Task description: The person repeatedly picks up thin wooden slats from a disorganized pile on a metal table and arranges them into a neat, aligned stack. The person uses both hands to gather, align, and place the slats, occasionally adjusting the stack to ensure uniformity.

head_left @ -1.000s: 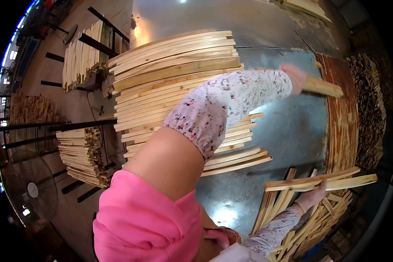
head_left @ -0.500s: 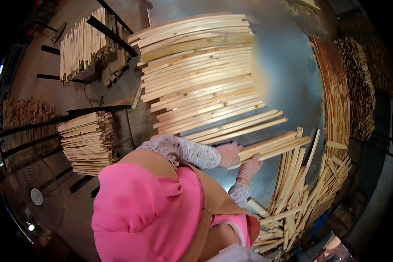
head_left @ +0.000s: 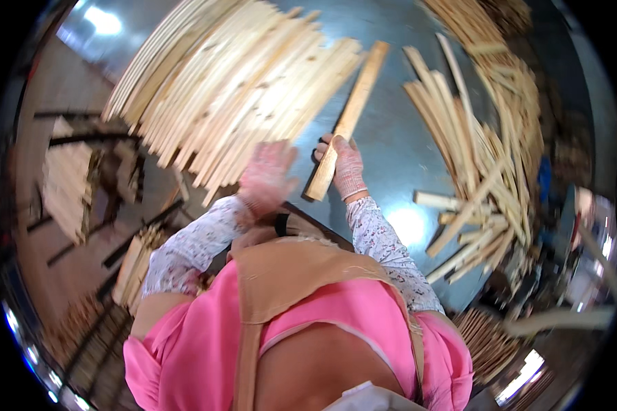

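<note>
My right hand (head_left: 349, 168), in a pale pinkish glove, is closed round the near part of a wooden strip (head_left: 358, 96). The strip slants away across the metal table, apart from the row. My left hand (head_left: 266, 177), gloved alike and slightly blurred, is over the near ends of a row of pale wooden strips (head_left: 233, 89). Its fingers look stretched out, with nothing seen in them. The strips lie side by side, some with dark knots, their near ends uneven.
Loose strips (head_left: 452, 130) lie in a tangled heap at the right of the metal table (head_left: 397, 164). On the left, beyond the table, stand a stack of strips (head_left: 68, 178) and dark metal bars (head_left: 82, 139). More bundled wood (head_left: 487, 342) sits at the lower right.
The view has turned, so the row now slants toward me. Both hands were at a small group of strips; now only the right grips one, while the left is apart from it, over the row.
</note>
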Available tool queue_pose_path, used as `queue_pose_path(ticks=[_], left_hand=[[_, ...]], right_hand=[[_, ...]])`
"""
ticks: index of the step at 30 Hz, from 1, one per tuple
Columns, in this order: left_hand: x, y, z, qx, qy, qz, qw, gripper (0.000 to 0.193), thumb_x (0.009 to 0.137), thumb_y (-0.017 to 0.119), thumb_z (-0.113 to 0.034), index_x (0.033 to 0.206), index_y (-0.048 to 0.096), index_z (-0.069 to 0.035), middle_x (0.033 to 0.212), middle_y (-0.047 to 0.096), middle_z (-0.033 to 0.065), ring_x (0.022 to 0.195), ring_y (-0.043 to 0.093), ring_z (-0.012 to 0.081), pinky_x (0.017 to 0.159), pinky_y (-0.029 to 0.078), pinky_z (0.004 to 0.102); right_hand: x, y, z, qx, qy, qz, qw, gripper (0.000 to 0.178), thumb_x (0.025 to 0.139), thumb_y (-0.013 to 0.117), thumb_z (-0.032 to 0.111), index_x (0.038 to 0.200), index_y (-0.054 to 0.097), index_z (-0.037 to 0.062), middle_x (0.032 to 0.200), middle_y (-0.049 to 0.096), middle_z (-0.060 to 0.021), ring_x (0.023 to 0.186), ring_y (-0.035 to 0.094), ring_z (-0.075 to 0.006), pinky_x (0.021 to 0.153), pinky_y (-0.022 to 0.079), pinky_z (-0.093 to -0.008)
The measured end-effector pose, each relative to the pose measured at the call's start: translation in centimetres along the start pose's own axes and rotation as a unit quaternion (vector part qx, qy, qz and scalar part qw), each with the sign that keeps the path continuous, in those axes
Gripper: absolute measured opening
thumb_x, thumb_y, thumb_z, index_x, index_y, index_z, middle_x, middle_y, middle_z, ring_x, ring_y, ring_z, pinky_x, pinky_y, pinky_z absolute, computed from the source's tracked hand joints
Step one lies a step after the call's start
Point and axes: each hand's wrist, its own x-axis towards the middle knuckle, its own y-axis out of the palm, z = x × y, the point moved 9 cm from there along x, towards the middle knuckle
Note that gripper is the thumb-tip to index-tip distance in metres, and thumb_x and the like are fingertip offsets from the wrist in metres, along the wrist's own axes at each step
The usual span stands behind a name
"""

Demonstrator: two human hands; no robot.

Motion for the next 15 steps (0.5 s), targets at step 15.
queue_pose_path(ticks=[15], left_hand=[[7.0,16.6,-31.1,-0.017,0.271,0.062,0.961,0.074,0.101,0.068,-0.043,0.157,0.049,0.001,0.161,0.045,0.0293,0.151,0.043,0.0457,0.128,0.032,0.0513]], right_hand=[[-40.3,-56.2,6.3,0.153,-0.352,-0.392,0.836,0.03,0.11,0.065,0.032,0.124,0.065,0.0054,0.102,0.071,-0.0088,0.071,0.073,-0.0242,0.062,0.059,-0.0378]])
